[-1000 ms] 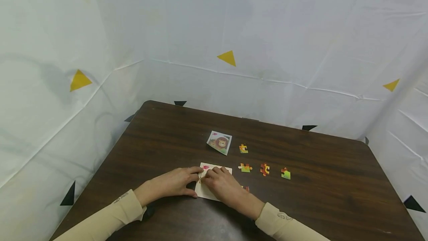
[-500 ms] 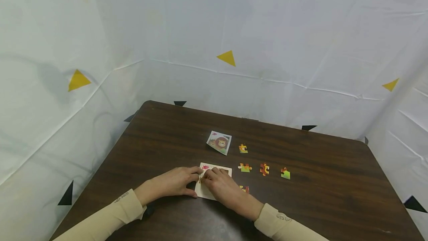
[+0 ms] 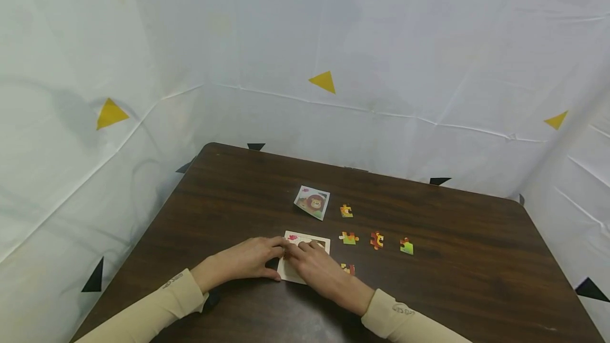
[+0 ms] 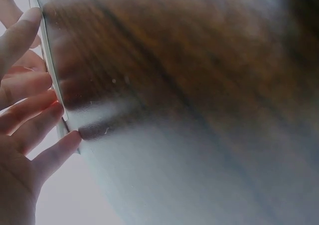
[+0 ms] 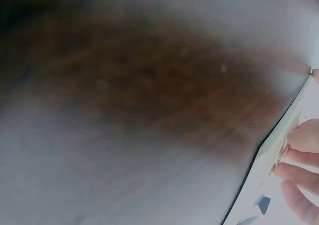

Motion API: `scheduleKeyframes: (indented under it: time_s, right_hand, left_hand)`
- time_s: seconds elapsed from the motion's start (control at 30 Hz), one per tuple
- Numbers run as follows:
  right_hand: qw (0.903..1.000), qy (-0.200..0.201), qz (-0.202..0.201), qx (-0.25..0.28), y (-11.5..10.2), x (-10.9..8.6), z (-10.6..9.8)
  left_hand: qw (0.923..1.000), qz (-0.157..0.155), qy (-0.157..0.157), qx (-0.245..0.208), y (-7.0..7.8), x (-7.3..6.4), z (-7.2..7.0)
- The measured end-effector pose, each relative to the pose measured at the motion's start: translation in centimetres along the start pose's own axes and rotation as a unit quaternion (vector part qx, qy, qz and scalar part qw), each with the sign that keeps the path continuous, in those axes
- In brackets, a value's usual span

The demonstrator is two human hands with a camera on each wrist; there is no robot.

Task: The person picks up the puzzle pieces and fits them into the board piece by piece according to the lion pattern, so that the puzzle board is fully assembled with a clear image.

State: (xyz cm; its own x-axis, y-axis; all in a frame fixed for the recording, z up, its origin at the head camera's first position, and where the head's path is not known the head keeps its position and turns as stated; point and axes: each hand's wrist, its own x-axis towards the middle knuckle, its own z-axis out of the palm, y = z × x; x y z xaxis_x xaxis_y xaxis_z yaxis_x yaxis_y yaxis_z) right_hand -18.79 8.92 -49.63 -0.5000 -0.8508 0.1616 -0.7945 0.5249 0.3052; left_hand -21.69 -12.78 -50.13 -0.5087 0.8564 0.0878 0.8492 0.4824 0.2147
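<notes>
A pale square puzzle board [image 3: 292, 274] with a pink mark in its upper left corner lies on the dark wooden table [image 3: 229, 200]. At its left edge my left hand [image 3: 248, 259] rests with fingers and thumb spread; in the left wrist view the fingertips line up along the board's edge [image 4: 47, 48]. My right hand [image 3: 321, 273] reaches over the board from the right, covering much of it. In the right wrist view, its thumb and fingertips pinch a small orange-edged puzzle piece [image 5: 283, 154] at the board's surface. Most of that piece is hidden.
Behind the board lies a lion picture card [image 3: 313, 202] with a lifted corner. Loose puzzle pieces lie to the right, among them a yellow one [image 3: 346, 211], a red-orange one [image 3: 377, 240] and a green one [image 3: 406, 246]. White cloth [image 3: 381, 41] hangs around the table.
My right fingers have shifted slightly left over the board, towards my left fingertips, and now cover the orange piece seen there earlier. The left hand stays at the board's edge.
</notes>
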Motion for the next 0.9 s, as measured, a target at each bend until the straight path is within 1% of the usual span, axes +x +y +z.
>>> scheduleKeyframes:
  time_s: [0.2,0.33,0.5,0.57,0.67,0.9]
  right_hand:
    - [0.9991,-0.006,-0.016,-0.039,-0.07,0.21,0.03]
    - [0.9990,-0.009,-0.017,-0.041,-0.04,0.23,-0.07]
    - [0.9998,0.006,0.002,0.018,0.07,0.02,0.24]
    - [0.9988,0.015,0.010,0.045,0.13,-0.09,0.39]
    - [0.9969,0.025,0.020,0.072,0.22,-0.27,0.61]
    - [0.9949,0.029,0.027,0.092,0.44,-0.51,0.68]
  left_hand:
    - [0.9999,-0.002,-0.003,0.011,-0.05,0.00,0.05]
    - [1.0000,-0.001,-0.001,0.006,-0.04,-0.04,0.05]
    - [0.9999,0.000,-0.002,0.010,-0.04,-0.09,0.03]
    - [0.9998,0.002,-0.003,0.019,-0.06,-0.09,0.01]
    - [0.9994,0.007,-0.006,0.035,-0.11,-0.07,-0.05]
    - [0.9978,0.027,-0.007,0.059,-0.40,-0.01,-0.15]
